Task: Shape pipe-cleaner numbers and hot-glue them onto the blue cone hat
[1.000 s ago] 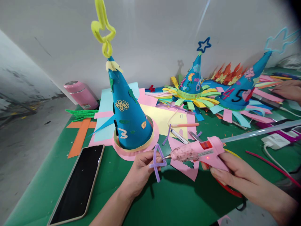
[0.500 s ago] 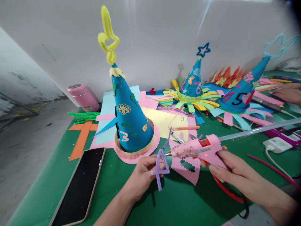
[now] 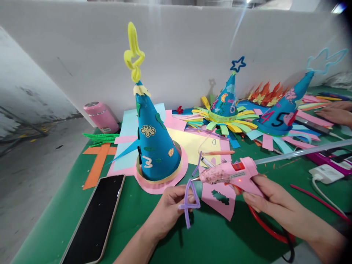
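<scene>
Between the thumb and fingers of my left hand (image 3: 172, 207) is a purple pipe cleaner (image 3: 189, 206) bent into a figure like a 4. My right hand (image 3: 275, 200) grips a pink glue gun (image 3: 228, 175) with a clear glue stick (image 3: 302, 151) jutting from its back. The gun's metal nozzle meets the top of the purple shape, or comes very near it. Just behind my left hand stands a blue paper cone hat (image 3: 158, 146) with a pink brim, a yellow pipe-cleaner topper (image 3: 134, 55) and a pale 3 on its side.
A phone (image 3: 95, 216) lies at left, near orange paper strips (image 3: 97, 167) and a pink bottle (image 3: 101, 117). Pink paper with a cut-out (image 3: 217, 209) lies under the gun. Two more cone hats (image 3: 224, 99) (image 3: 288, 110) stand behind. Another person's hand (image 3: 337, 112) rests far right, beyond a white charger (image 3: 326, 173).
The view has tilted up a little, so the scene sits lower. The gun's nozzle has moved from the side of the purple shape to its top corner. Both grips are unchanged.
</scene>
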`<state>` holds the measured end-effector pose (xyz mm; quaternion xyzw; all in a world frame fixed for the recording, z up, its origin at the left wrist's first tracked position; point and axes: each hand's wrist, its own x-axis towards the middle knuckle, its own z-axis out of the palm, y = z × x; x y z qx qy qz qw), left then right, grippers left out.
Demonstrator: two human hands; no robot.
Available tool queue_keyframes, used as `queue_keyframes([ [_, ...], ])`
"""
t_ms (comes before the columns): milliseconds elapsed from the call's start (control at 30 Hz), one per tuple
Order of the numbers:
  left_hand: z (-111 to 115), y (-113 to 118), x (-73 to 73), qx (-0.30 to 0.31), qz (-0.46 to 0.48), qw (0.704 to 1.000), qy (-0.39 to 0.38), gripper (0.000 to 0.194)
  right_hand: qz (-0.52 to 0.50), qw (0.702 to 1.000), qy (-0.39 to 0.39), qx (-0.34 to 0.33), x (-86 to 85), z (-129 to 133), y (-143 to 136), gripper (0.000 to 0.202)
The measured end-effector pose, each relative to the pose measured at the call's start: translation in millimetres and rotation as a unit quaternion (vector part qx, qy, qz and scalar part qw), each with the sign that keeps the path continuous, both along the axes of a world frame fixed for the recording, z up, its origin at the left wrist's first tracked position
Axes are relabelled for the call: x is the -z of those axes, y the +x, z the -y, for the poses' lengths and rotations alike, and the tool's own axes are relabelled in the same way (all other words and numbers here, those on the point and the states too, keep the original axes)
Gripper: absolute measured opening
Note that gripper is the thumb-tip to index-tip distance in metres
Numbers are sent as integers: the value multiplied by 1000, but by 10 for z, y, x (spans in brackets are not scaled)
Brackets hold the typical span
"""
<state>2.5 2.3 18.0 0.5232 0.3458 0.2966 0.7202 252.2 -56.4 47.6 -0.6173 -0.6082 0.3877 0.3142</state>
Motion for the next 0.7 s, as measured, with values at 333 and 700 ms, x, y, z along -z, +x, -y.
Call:
queue_keyframes([
  [333,-11,-24,3,-6,2,1000,24,25,-10,998,-6,-59,-40,46,-21,31],
  [700,-17,-13,3,-9,7,1000,8,23,13,997,-27,-69,-33,111,45,32],
])
